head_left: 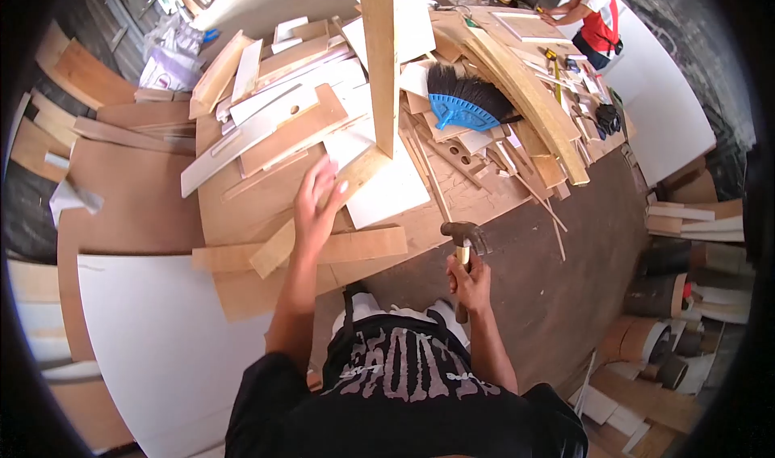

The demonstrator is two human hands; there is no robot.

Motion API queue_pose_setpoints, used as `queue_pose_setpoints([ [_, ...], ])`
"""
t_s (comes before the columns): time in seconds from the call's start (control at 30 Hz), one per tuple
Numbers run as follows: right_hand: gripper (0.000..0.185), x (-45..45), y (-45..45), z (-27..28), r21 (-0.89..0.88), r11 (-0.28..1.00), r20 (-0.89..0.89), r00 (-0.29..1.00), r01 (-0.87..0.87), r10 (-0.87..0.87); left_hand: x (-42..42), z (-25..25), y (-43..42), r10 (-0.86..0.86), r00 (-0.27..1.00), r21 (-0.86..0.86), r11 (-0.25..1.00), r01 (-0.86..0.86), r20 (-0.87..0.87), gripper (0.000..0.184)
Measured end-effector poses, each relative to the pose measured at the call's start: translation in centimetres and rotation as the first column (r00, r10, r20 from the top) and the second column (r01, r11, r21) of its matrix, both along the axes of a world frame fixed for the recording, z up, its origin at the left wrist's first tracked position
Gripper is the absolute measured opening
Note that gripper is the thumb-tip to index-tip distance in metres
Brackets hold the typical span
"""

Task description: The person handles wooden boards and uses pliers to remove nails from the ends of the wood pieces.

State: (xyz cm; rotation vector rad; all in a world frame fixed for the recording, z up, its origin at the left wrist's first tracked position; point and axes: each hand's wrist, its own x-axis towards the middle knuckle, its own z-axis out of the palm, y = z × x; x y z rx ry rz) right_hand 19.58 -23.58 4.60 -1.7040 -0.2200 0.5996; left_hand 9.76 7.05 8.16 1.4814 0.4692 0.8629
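My right hand (470, 282) is wrapped round the handle of a claw hammer (463, 252), its head up, past the table's near edge. My left hand (315, 207) is raised with its fingers apart, over a wooden strip (359, 175) that slants across the table. An upright wooden post (381, 70) meets the strip's far end. Beneath them lies a white board (395, 191). Another flat plank (363, 245) lies crosswise near the table's front edge, partly behind my left forearm.
Wood offcuts (295, 127) cover the table's left. A blue brush (464, 112) with black bristles and long planks (533, 94) lie on its right. A person in a red and white top (599, 14) works at the far right. More boards (133, 191) stand at the left.
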Motion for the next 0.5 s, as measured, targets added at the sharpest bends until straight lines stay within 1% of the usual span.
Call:
queue_pose_setpoints([
  [0.07, 0.026, -0.3, 1.4, 0.1, -0.007, 0.999, 0.023, 0.999, 0.036, -0.035, 4.1, 3.0, 3.7, -0.023, 1.000, 0.265, 0.964, 0.022, 0.000, 0.075],
  [0.1, 0.030, -0.8, 2.0, -0.1, 0.003, 0.998, 0.004, 0.998, 0.062, -0.062, 6.2, 4.9, 5.1, -0.021, 1.000, 0.394, 0.919, 0.018, 0.002, 0.082],
  [0.17, 0.030, -2.3, 3.0, 0.6, 0.017, 0.995, 0.005, 0.995, 0.100, -0.100, 10.9, 8.3, 7.1, -0.033, 0.997, 0.457, 0.889, -0.002, 0.069, 0.101],
  [0.2, 0.031, -2.6, 3.5, 0.9, 0.032, 0.993, 0.024, 0.993, 0.116, -0.117, 13.3, 9.5, 8.1, -0.053, 0.996, 0.466, 0.885, 0.014, 0.069, 0.101],
  [0.23, 0.027, -3.0, 3.5, 0.1, 0.013, 0.995, 0.030, 0.994, 0.102, -0.102, 15.5, 10.6, 8.9, -0.010, 0.997, 0.543, 0.839, -0.033, 0.075, 0.107],
  [0.27, 0.027, -3.1, 3.4, -0.4, 0.018, 0.993, 0.032, 0.992, 0.118, -0.118, 17.3, 11.3, 9.3, 0.036, 0.996, 0.612, 0.787, -0.082, 0.087, 0.113],
  [0.3, 0.026, -2.9, 3.5, -0.5, -0.037, 0.995, 0.021, 0.995, 0.093, -0.092, 18.9, 11.7, 9.5, 0.025, 0.996, 0.615, 0.785, -0.076, 0.091, 0.113],
  [0.33, 0.025, -2.7, 3.6, -0.5, -0.092, 0.994, 0.009, 0.998, 0.064, -0.064, 20.2, 12.0, 9.7, 0.075, 0.991, 0.610, 0.782, -0.126, 0.108, 0.117],
  [0.37, 0.023, -2.6, 3.8, -0.4, -0.116, 0.990, 0.041, 0.996, 0.084, -0.080, 21.2, 12.2, 9.8, 0.128, 0.984, 0.605, 0.776, -0.179, 0.127, 0.122],
  [0.4, 0.023, -2.0, 4.0, -0.4, -0.106, 0.991, 0.048, 0.995, 0.087, -0.082, 22.0, 12.3, 10.1, 0.125, 0.983, 0.610, 0.771, -0.183, 0.137, 0.122],
  [0.47, 0.028, -1.2, 4.2, -0.8, -0.140, 0.985, 0.144, 0.986, 0.101, -0.081, 23.1, 12.0, 10.4, 0.111, 0.963, 0.613, 0.752, -0.243, 0.246, 0.121],
  [0.5, 0.027, -0.5, 4.2, -1.0, -0.146, 0.987, 0.159, 0.987, 0.064, -0.041, 23.3, 12.1, 10.2, 0.146, 0.961, 0.622, 0.737, -0.264, 0.235, 0.119],
])
